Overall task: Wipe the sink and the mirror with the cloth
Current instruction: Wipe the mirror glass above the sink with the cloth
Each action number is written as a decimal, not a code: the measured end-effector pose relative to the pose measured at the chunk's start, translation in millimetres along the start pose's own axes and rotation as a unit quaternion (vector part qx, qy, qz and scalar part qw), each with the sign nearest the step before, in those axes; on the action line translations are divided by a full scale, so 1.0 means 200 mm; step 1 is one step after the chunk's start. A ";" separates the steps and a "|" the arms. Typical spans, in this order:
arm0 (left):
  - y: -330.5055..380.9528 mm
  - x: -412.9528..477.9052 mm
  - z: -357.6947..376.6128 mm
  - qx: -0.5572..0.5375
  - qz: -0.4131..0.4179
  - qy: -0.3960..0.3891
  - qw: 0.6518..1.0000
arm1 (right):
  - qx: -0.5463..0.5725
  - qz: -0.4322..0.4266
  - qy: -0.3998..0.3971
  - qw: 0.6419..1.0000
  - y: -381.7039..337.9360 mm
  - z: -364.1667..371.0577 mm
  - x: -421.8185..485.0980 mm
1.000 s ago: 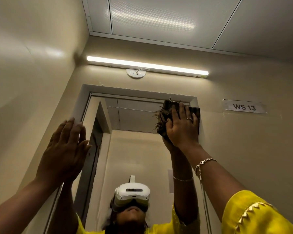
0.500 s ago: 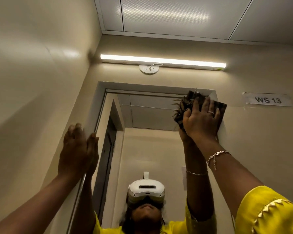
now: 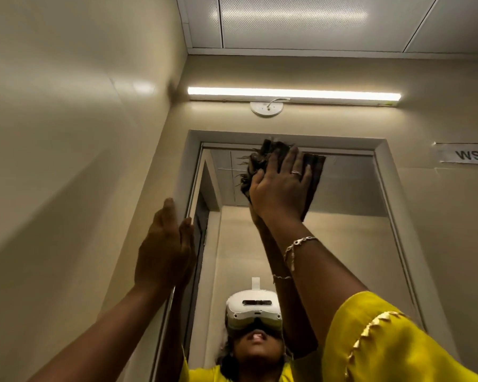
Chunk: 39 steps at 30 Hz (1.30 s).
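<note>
The mirror fills a pale frame on the beige wall ahead of me, its long axis upright, under one lit tube lamp and a panelled ceiling. One paper label sits on the wall to its right. I see two hands. My right hand lies flat with fingers together, pressing one dark frayed cloth against the glass near the top edge; the cloth hangs lengthwise down the glass. My left hand is flat, fingers together, against the frame's left edge. One bracelet circles my right wrist, one ring on a finger.
</note>
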<state>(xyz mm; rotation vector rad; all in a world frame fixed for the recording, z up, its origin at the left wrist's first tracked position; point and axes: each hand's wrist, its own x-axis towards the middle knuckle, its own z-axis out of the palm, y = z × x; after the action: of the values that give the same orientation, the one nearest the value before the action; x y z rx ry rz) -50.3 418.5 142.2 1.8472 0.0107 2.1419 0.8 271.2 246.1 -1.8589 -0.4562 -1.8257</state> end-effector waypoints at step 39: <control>-0.06 0.03 0.00 -0.027 -0.142 -0.036 0.989 | -0.028 -0.236 -0.055 0.970 0.07 -0.02 0.08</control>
<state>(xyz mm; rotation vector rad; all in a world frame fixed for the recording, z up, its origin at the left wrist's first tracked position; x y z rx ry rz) -47.3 431.6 146.0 1.7718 0.1866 1.8639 5.8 257.0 259.7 -2.0214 -0.9676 -2.0506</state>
